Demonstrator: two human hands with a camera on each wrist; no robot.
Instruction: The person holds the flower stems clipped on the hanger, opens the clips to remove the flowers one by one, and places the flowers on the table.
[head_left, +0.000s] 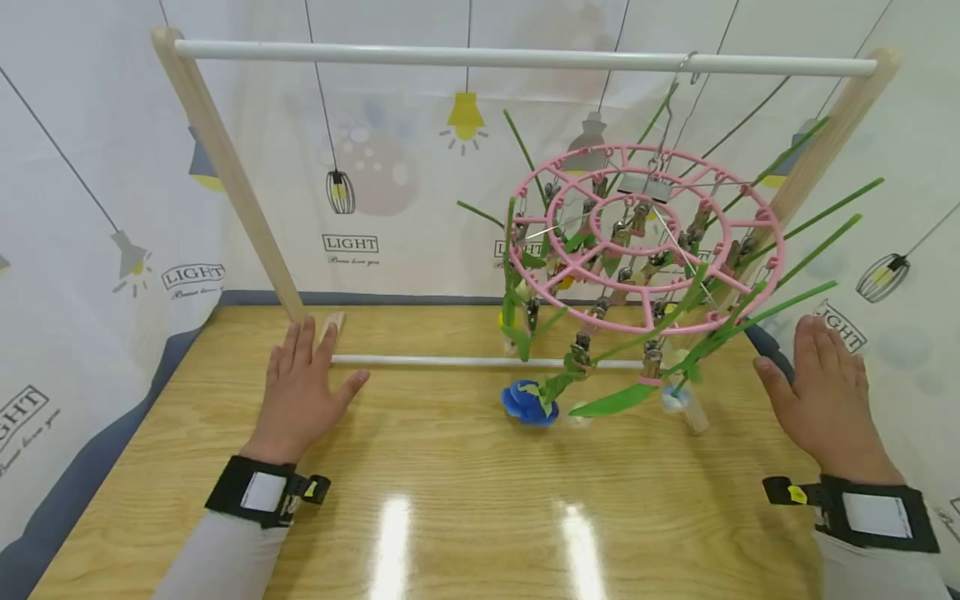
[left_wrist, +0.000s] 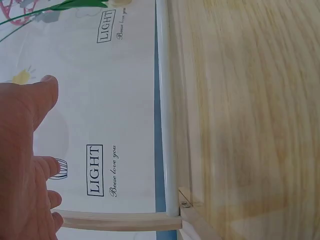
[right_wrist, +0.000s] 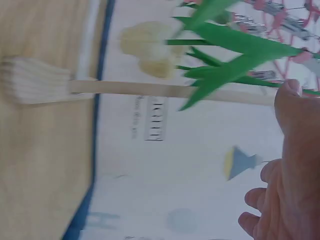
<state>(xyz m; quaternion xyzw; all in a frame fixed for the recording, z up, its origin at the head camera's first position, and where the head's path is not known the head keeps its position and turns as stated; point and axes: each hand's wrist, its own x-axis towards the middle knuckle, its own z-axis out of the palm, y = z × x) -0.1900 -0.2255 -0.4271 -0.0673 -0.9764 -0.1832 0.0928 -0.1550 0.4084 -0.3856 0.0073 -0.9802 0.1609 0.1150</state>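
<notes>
Fingers straight, thumbs spread, left hand [head_left: 302,400] and right hand [head_left: 834,408] mustn't jostle the pink hanger [head_left: 648,307] near the counter's [head_left: 450,458] back edge.

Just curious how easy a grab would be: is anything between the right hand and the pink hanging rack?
Yes: green stems jut out beyond the pink hanging rack on the side of the right hand, and would likely be met first. I see nothing else between.

Wood-grain tbl [head_left: 465,475] — frame [head_left: 235,179] w/ 2 white rods [head_left: 450,56] stands on it.
</notes>
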